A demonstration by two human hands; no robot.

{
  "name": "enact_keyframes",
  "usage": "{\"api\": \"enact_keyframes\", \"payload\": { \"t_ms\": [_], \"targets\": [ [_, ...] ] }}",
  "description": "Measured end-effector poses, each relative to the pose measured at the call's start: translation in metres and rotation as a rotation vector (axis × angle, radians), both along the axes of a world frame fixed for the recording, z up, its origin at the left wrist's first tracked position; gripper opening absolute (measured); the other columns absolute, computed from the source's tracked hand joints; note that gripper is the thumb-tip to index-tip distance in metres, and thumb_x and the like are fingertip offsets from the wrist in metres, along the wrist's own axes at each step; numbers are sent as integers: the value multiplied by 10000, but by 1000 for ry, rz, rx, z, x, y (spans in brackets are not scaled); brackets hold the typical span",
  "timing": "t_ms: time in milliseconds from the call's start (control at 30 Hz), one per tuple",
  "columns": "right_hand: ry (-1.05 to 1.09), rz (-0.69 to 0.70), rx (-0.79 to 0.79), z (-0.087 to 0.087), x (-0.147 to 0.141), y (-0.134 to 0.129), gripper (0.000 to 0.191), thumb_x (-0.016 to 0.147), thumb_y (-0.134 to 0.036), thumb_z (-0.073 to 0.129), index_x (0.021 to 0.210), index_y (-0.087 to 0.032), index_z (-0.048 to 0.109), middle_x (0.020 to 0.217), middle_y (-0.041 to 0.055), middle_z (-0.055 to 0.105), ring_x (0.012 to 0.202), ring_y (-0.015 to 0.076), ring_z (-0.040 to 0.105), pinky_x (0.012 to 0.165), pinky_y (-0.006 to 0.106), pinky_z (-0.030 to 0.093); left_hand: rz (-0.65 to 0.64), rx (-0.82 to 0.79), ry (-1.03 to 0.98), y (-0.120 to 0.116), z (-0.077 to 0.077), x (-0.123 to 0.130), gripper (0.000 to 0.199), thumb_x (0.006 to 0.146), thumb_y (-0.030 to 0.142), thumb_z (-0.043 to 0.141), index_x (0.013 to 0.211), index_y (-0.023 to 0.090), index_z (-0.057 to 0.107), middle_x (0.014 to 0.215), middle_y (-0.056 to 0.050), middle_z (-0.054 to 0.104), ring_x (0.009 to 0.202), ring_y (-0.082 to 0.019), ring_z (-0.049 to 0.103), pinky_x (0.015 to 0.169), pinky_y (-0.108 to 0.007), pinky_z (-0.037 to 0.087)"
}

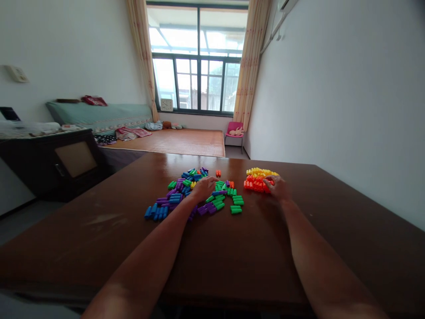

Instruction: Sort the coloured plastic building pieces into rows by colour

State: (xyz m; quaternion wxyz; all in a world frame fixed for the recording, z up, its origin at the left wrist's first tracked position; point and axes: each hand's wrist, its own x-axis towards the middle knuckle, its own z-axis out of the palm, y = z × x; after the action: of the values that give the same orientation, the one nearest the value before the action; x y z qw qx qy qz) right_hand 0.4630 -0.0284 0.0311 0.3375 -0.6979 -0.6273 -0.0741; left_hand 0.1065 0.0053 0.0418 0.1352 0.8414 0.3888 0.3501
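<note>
on the table (259, 252), mixed pieces (175, 195) surround one hand (205, 188).

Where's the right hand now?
Head view, right of centre: right hand at the right end of the orange pieces, yellow pieces just beyond.

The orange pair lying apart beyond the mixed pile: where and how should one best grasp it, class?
Pinch the orange pair across its left and right sides, coming from above. It seems to lie flat, with bare table on both sides for fingertips. The left hand, on its near side, looks best placed.
</note>
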Motion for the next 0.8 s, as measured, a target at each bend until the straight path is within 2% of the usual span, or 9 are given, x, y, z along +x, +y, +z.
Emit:
{"api": "enact_keyframes", "payload": {
  "t_ms": [100, 167, 267, 400, 467, 533, 633, 800],
  "targets": [
    [-35, 228, 54, 5, -46, -1, 286, 920, -306, 456, 1073, -209, 678, 1133, 91, 669, 1065, 214, 603, 949, 353, 463, -131, 67, 193, -9, -5, 5, 352, 902, 341, 528, 1233, 275, 626, 1336, -39, 585, 1261, -230, 489, 1094, -386, 366],
    [-87, 409, 0, 3, -79, -2, 291, 936, -276, 435, 1103, -221, 667, 1154, 80, 669, 1104, 206, 584, 981, 348, 445, -169, 72, 313, -16, -6, 7, 365, 896, 407, 546, 1246, 333, 614, 1395, -13, 534, 1307, -249, 437, 1101, -407, 344],
    [-158, 539, -124, -7, -115, -5, 288, 934, -314, 471, 1137, -223, 655, 1195, 84, 663, 1116, 223, 577, 1004, 382, 432, -92, 70, 401, -22, -4, 6, 320, 905, 425, 522, 1186, 339, 648, 1353, -19, 557, 1247, -261, 485, 1038, -400, 389],
    [-50, 673, -144, -19, -126, -1, 327, 942, -287, 447, 1212, -213, 616, 1224, 84, 653, 1131, 215, 586, 1007, 388, 443, 100, 71, 446, -19, 1, -2, 231, 893, 337, 528, 992, 268, 725, 1169, -58, 651, 1116, -275, 552, 944, -401, 434],
    [28, 685, -87, -21, -123, 4, 357, 944, -227, 406, 1245, -213, 599, 1258, 82, 636, 1174, 197, 568, 1023, 372, 435, 149, 59, 441, -18, 3, -4, 198, 868, 288, 552, 943, 260, 733, 1156, -56, 660, 1109, -280, 550, 934, -406, 435],
    [27, 620, -46, -22, -121, 10, 408, 913, -131, 391, 1261, -193, 595, 1311, 92, 604, 1229, 195, 528, 1059, 371, 402, 160, 61, 415, -18, 3, -4, 199, 857, 254, 556, 949, 263, 733, 1178, -47, 657, 1120, -273, 545, 937, -400, 434],
    [-71, 527, -105, -21, -121, 17, 486, 857, -27, 395, 1284, -157, 587, 1334, 100, 589, 1252, 197, 496, 1070, 352, 379, 141, 82, 408, -20, 4, 1, 205, 849, 239, 559, 956, 269, 731, 1207, -29, 652, 1131, -254, 544, 947, -382, 434],
    [-194, 487, -255, -14, -119, 19, 362, 868, -112, 539, 1207, -176, 649, 1245, 89, 637, 1149, 202, 546, 1031, 325, 386, 122, 105, 431, -23, 5, 4, 214, 857, 249, 546, 967, 268, 728, 1201, -11, 660, 1143, -232, 548, 974, -363, 431]
  ]
}}
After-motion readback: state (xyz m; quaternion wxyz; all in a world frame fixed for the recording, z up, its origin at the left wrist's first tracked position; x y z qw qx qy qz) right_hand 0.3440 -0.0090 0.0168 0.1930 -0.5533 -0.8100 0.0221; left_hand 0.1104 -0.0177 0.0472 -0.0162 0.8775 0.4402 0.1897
